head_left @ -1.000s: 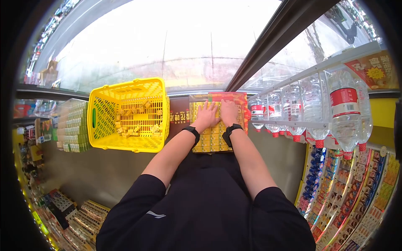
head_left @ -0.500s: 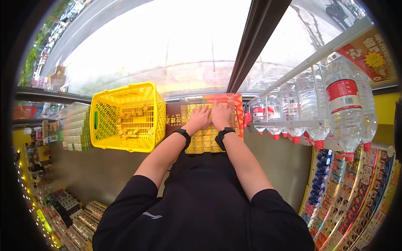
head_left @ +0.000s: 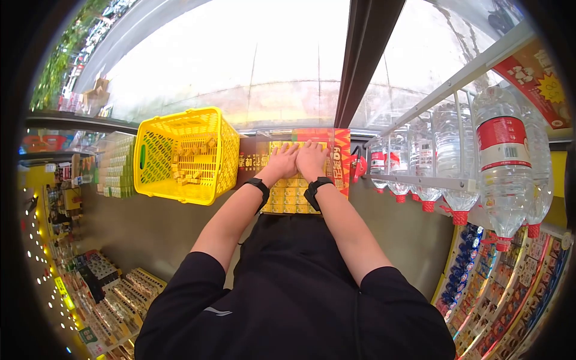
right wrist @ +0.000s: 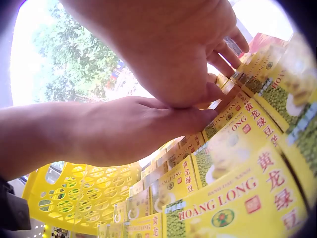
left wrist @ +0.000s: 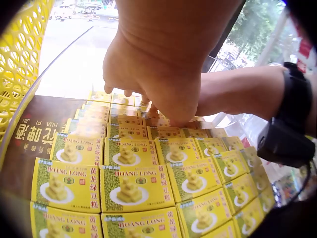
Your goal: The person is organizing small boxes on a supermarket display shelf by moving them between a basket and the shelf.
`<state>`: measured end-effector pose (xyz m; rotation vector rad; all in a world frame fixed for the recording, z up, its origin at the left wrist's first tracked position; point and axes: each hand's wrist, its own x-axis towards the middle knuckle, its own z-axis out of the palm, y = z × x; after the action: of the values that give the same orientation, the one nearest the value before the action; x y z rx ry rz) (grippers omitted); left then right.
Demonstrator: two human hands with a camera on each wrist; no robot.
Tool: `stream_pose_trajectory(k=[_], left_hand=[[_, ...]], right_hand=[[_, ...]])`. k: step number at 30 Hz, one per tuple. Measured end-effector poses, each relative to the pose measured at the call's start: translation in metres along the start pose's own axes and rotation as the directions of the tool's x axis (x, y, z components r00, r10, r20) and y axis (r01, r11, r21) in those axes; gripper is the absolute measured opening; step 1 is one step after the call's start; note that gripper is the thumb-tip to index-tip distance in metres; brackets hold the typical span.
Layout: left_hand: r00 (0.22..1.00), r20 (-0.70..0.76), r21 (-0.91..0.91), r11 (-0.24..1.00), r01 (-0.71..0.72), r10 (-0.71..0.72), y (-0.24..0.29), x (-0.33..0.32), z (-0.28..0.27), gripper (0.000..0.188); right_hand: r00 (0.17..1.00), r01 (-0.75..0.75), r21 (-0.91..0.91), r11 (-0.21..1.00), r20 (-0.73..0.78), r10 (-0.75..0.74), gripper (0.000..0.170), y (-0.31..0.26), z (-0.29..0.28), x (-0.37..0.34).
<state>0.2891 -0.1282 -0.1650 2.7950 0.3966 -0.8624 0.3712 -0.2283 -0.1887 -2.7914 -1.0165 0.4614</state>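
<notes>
Rows of small yellow Hoang Long boxes (head_left: 287,197) stand packed together in front of the person, their printed faces up in the left wrist view. My left hand (head_left: 282,163) lies over the far rows, fingers stretched forward. Right beside it is my right hand (head_left: 311,161), also with its fingers extended over the boxes. In the right wrist view the left thumb and the right hand (right wrist: 173,54) overlap, and fingertips reach down to the box tops. Part of the far rows is hidden under both hands.
To the left, a yellow shopping basket (head_left: 225,156) lies tilted with several small yellow boxes inside. Green-and-white stacked packs (head_left: 123,165) are beyond it. A red printed carton (head_left: 340,162) borders the boxes on the right, near a rack of large water bottles (head_left: 503,150). A window runs behind.
Both hands have drawn together over the far boxes, and the left fingers are less spread than before. The head view has shifted slightly; the basket's boxes look the same.
</notes>
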Motion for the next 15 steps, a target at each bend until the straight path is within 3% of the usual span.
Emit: stream_pose_trajectory(k=[4, 6, 13, 15], left_hand=[[1.000, -0.005, -0.026, 1.000, -0.001, 0.001, 0.000, -0.002, 0.000, 0.079], [1.000, 0.001, -0.021, 1.000, 0.000, 0.000, 0.000, -0.001, 0.000, 0.079], [1.000, 0.010, -0.016, 1.000, -0.009, 0.009, 0.000, -0.001, -0.006, 0.080], [1.000, -0.002, -0.016, 1.000, -0.016, 0.016, -0.001, -0.002, -0.006, 0.079]], right_hand=[[1.000, 0.022, 0.037, 0.999, 0.012, -0.023, 0.050, 0.001, -0.009, -0.001], [0.984, -0.027, 0.061, 0.998, 0.176, 0.015, 0.054, -0.001, -0.014, 0.001], [0.984, -0.088, 0.070, 0.994, 0.163, 0.076, 0.063, -0.002, -0.011, -0.001], [0.992, -0.049, -0.001, 0.999, 0.115, 0.048, 0.075, 0.001, -0.010, 0.002]])
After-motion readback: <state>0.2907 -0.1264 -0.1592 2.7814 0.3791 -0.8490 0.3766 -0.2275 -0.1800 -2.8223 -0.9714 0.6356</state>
